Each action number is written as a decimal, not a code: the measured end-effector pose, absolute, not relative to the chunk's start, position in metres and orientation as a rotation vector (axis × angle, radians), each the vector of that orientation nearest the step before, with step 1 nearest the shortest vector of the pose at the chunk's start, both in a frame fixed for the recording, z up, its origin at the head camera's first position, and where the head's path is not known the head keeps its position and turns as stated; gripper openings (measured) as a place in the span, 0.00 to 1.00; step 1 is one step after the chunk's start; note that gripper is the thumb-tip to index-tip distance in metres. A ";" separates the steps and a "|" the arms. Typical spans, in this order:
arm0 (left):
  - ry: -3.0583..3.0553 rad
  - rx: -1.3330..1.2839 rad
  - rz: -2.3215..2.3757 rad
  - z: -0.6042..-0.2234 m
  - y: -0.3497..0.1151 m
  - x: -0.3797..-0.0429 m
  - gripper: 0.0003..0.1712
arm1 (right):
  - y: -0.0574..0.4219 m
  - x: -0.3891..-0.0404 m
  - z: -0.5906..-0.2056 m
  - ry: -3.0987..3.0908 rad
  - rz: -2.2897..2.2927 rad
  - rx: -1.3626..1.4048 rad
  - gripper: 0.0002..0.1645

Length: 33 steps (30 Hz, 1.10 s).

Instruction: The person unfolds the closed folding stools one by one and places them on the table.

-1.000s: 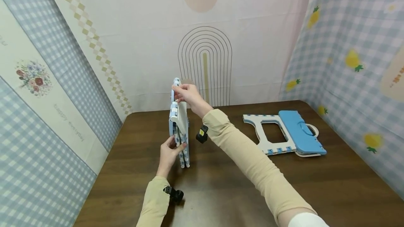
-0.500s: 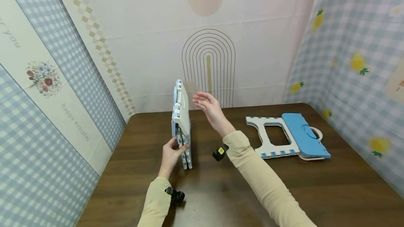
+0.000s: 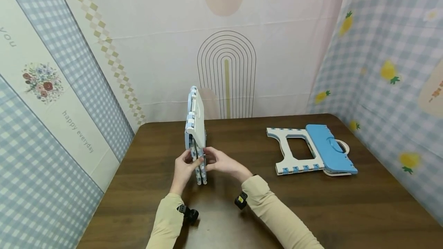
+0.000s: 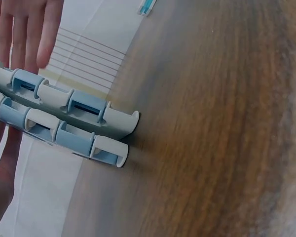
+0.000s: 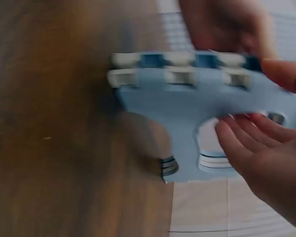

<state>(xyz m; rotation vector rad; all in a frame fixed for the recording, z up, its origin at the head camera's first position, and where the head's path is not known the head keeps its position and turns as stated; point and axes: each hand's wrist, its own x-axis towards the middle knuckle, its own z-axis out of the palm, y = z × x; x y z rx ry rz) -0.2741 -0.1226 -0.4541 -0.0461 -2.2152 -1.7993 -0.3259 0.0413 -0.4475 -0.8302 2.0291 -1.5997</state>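
A folded blue-and-white plastic step stool [image 3: 198,126] stands on edge, upright, on the brown table. My left hand [image 3: 184,169] grips its near edge low down, with the thumb across the two hinged leg panels. On the stool's right side, my right hand [image 3: 223,161] touches or nearly touches the lower part, fingers extended. In the left wrist view, straight fingers of the right hand [image 4: 29,29] show beyond the panel. In the right wrist view, the right hand [image 5: 271,148] has its fingers near the leg opening, and blur hides the exact contact.
A second folding stool [image 3: 301,149] lies flat at the right, with white legs, a blue top and a white handle loop. The table [image 3: 238,218] meets a patterned cloth backdrop [image 3: 287,49] behind, with checked cloths at both sides.
My right hand has left the stool's upper part, drawn back to the right, then come down beside its lower part. The left hand has kept its grip; the stool remains upright.
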 end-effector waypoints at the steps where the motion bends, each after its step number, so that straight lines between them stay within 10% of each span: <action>1: -2.215 -0.043 -1.804 -0.455 -0.123 -0.275 0.21 | 0.039 -0.324 -0.450 2.052 -1.584 -0.860 0.40; 33: -2.545 -0.297 -1.735 -0.485 -0.162 -0.297 0.34 | 0.049 -0.330 -0.463 2.510 -1.371 -1.125 0.29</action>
